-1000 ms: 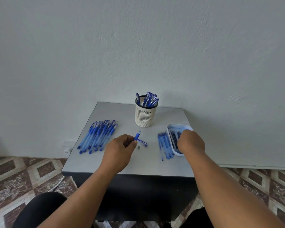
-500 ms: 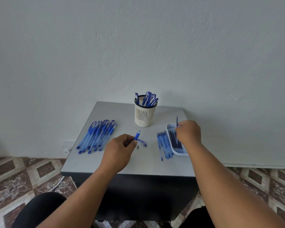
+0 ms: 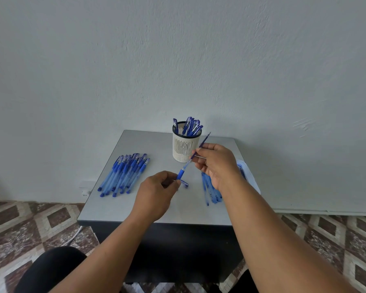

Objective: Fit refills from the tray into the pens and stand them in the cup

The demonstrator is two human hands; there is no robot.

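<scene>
Refill [image 3: 201, 144] in right hand [image 3: 217, 163] grip

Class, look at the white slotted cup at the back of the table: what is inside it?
Blue capped pens stand in the white slotted cup, leaning toward its right rim, caps up. Their lower barrels and the cup's bottom are hidden by its wall, so an exact count is not possible.

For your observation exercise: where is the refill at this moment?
In the head view, the refill is above the table's middle, pinched in the right hand, slanting down toward the pen barrel held by the left hand, just before the cup.
</scene>
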